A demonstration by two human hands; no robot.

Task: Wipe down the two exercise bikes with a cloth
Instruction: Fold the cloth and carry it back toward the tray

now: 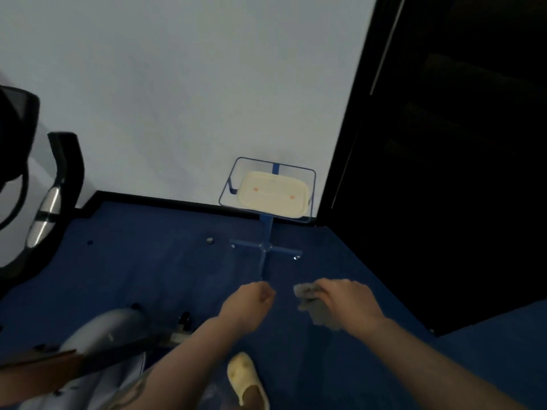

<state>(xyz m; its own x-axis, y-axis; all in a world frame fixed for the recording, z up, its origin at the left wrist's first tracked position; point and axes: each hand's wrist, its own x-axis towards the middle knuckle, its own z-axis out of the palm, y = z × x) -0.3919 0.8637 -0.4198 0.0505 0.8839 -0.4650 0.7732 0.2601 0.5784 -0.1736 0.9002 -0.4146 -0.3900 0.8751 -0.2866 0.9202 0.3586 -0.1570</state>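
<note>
Nearest, a yellow shoe (pixel 245 377) stands on the blue carpet (pixel 148 261). Above it the left hand (pixel 251 303) is clenched on nothing, and the right hand (pixel 346 300) grasps a grey cloth (pixel 313 306). An exercise bike (pixel 97 335) sits lower left. Farther off, a blue stand (pixel 268 232) holds a cream tray (pixel 273 193) against the wall.

Exercise bike (pixel 97 335) cut off by left edge, blurred.
</note>
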